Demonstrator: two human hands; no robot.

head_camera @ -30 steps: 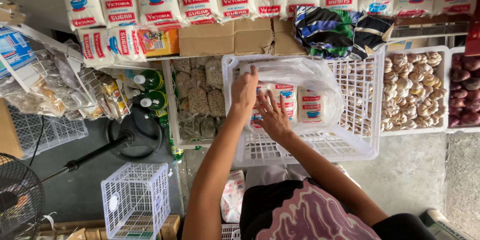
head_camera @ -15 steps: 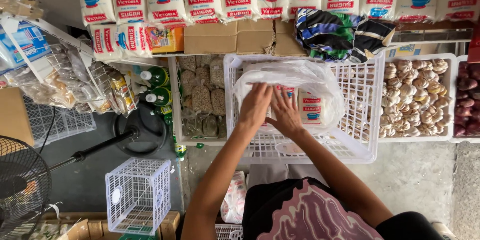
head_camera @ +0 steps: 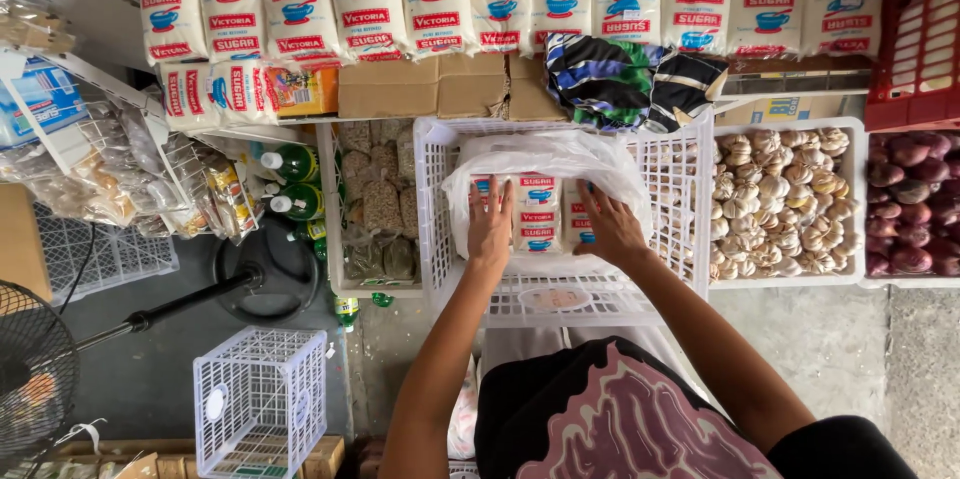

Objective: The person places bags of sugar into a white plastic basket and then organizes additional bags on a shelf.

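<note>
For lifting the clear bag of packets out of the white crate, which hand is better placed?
Neither clearly, though the right hand has a slight edge: it curls over the bag's right side, fingers on the plastic. The left hand lies flat on the packets. Both are inside the crate, so a two-handed lift looks likeliest.

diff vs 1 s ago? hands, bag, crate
Both hands moved apart: left hand and right hand now lie flat on opposite sides of the small packets inside the clear plastic bag; earlier they were close together at its middle. Nothing visibly let go. White crate and garlic basket unchanged.
</note>
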